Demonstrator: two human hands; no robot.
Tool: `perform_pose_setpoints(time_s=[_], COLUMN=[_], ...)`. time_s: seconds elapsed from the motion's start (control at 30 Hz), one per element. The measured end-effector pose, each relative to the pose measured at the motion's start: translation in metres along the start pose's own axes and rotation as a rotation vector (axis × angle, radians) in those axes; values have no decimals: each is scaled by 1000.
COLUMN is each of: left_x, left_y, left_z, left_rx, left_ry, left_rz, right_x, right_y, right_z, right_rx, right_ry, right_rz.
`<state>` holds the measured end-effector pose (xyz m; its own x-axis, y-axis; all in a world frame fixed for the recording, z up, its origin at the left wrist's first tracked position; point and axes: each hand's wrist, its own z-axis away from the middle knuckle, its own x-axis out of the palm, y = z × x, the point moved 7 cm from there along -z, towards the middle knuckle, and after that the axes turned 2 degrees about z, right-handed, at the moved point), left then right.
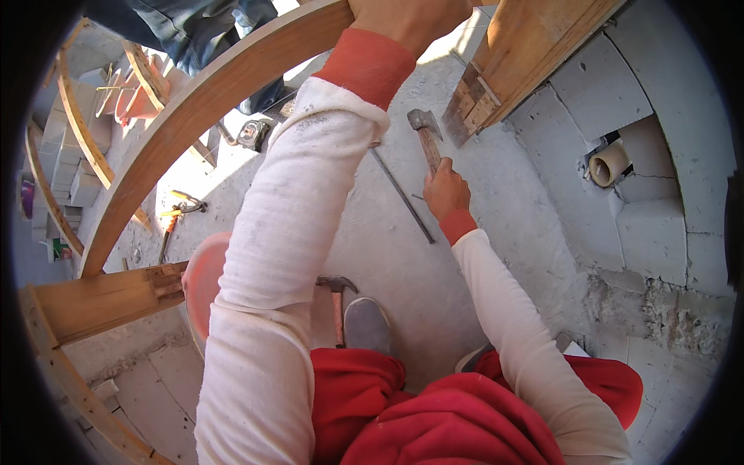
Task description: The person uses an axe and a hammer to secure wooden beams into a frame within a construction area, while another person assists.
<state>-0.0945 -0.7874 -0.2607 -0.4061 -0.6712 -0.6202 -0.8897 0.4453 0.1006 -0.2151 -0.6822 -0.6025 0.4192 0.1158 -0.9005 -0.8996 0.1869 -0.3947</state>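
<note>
Wooden arch (194, 105) looked joined lower left, fixing seemingly unfinished; right hand (447, 190) gripped hatchet (428, 143), left hand's (411, 19) grip unclear.

You can read no text, label, brand, number or sign anywhere in view. On the hammer (426, 133) gripped in your right hand (447, 192), its head just beyond your fingers, you can make out no lettering. On the curved wooden piece (209, 89) under the fingers of your left hand (415, 19), no writing is legible to you either. The tape measure (252, 135), well to the left of your right-hand fingers, shows you a face too small to read, and any figures on it stay unclear
</note>
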Motion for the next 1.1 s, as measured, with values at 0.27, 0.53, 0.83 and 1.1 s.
perform_pose_setpoints(time_s=[0.27,0.53,0.83,1.1], left_x=[-5,-4,-2,-8], left_y=[8,-6,10,4], left_z=[-1,4,-1,3], left_rx=[44,-20,26,50], left_ry=[82,-25,17,84], left_rz=[31,-2,20,-4], right_x=[12,-1,10,3], right_y=[36,-34,29,43], right_z=[-14,24,-14,-5], right_rx=[-29,-149,54,13], right_ry=[-45,-112,-44,-97], right_rz=[105,30,83,89])
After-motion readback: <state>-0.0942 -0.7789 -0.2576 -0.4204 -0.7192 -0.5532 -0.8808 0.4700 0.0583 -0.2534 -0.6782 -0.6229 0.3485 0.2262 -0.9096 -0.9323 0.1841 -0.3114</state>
